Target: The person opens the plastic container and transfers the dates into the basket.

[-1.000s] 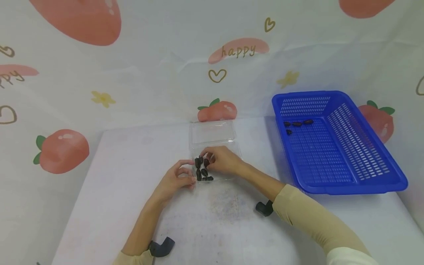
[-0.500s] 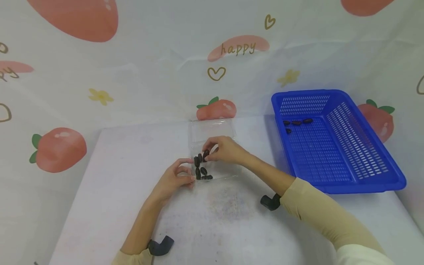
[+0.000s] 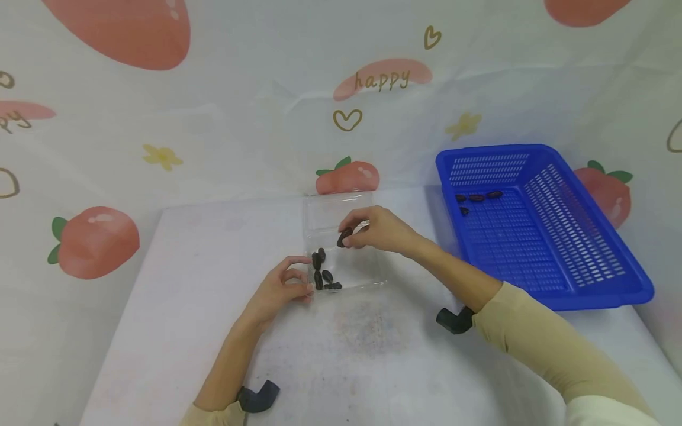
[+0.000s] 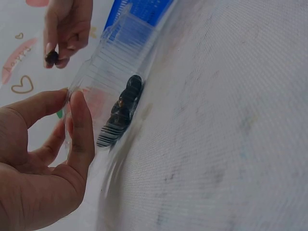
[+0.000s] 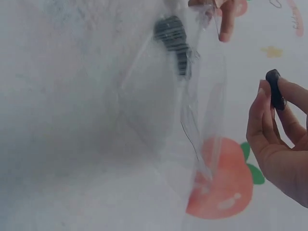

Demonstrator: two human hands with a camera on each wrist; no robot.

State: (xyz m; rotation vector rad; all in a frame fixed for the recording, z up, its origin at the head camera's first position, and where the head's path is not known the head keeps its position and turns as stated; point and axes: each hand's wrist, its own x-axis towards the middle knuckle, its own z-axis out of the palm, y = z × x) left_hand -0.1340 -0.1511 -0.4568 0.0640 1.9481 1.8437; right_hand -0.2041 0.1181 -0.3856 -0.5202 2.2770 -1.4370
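The right hand (image 3: 380,231) pinches one dark date (image 3: 343,238) at its fingertips, raised above the far half of the clear plastic box (image 3: 356,273) on the worktop (image 3: 373,355). The left hand (image 3: 279,290) grips the box's near-left edge between thumb and fingers. The remaining dates (image 3: 322,273) lie clustered at the box's left side. The held date's far end is covered by fingertips; its long axis tilts, the exposed end pointing lower left. Four dates (image 3: 476,200) rest in the blue basket (image 3: 597,284), far right.
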